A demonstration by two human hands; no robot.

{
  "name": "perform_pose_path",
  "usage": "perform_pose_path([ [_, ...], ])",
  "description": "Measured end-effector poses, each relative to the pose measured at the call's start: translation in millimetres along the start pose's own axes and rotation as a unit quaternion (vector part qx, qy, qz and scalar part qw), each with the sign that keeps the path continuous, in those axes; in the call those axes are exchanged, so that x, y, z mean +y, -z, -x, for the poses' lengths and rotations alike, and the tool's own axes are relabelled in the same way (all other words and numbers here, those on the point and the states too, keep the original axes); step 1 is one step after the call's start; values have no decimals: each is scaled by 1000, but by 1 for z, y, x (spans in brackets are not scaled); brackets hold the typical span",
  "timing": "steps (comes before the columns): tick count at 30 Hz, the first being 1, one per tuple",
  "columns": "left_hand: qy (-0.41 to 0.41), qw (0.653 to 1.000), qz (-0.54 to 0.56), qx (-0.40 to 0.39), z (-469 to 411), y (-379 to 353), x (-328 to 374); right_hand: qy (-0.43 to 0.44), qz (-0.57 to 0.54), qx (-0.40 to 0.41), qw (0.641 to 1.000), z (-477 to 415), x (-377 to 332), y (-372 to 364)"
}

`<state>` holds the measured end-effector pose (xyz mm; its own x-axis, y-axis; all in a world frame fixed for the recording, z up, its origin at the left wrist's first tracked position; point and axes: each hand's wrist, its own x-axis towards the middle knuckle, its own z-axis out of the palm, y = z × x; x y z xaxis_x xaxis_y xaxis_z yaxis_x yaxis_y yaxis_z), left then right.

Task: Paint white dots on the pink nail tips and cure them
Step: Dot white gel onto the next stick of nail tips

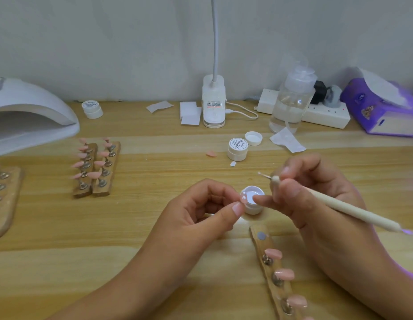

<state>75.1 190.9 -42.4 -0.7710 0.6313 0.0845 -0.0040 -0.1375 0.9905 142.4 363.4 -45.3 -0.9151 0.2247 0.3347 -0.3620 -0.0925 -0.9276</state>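
Note:
A small open white paint jar (pixel 252 205) stands on the wooden table. My left hand (pixel 201 211) pinches a pink nail tip (pixel 243 198) at the jar's left rim. My right hand (pixel 316 195) holds a cream dotting pen (pixel 348 210), its fine tip pointing up-left above the jar, and one finger touches the jar's right rim. A wooden holder strip (pixel 276 271) with several pink nail tips lies in front of the jar. Two more strips (pixel 97 168) of pink tips stand at the left. The white curing lamp (pixel 32 114) sits at the far left.
A closed white jar (pixel 237 148), a loose lid (pixel 253 138) and a stray pink tip (pixel 211 154) lie behind the hands. A desk lamp base (pixel 213 107), a pump bottle (pixel 292 100), a power strip (pixel 323 112), paper wipes and a purple tissue pack (pixel 381 107) line the back.

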Motion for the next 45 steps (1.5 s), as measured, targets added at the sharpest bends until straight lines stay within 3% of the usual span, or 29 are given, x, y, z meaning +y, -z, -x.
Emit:
perform_pose_path([
  [8,7,1000,18,3,-1,1,0,52,212,64,974,-13,-4,17],
  [15,2,1000,20,1,-1,1,-1,53,349,-26,935,-16,7,12],
  [22,3,1000,19,3,-1,1,-1,65,385,-78,917,-17,8,12],
  [45,8,1000,14,1,-1,2,-3,68,392,-74,915,-16,8,12],
])
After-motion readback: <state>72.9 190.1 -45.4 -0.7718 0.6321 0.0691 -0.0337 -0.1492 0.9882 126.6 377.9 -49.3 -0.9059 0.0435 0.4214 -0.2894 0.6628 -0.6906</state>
